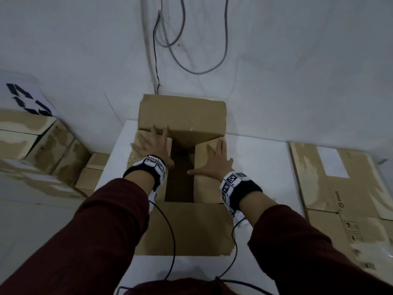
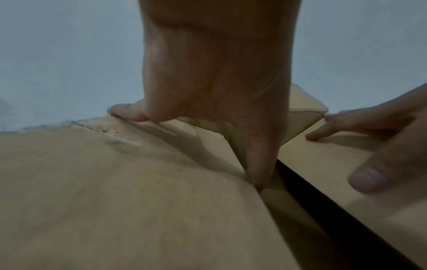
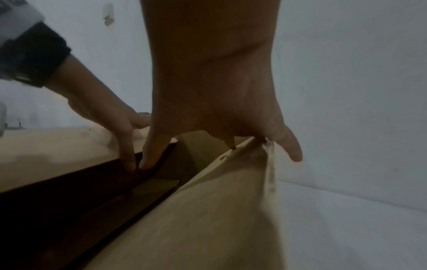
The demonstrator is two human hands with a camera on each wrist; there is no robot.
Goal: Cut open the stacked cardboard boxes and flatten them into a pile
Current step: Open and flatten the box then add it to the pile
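Both hands flat, fingers spread: left hand (image 1: 153,145) pressing down on left flap (image 1: 148,150) of cardboard box (image 1: 182,226), right hand (image 1: 214,160) on right flap (image 1: 209,182). Box on white desk (image 1: 255,158), open top facing up, long axis running away toward wall; far flap (image 1: 182,112) and near flap laid outward, dark gap between side flaps. Stacked boxes (image 1: 38,145) off to left, flattened cardboard (image 1: 340,184) at right, cables (image 1: 170,39) hanging on wall behind.
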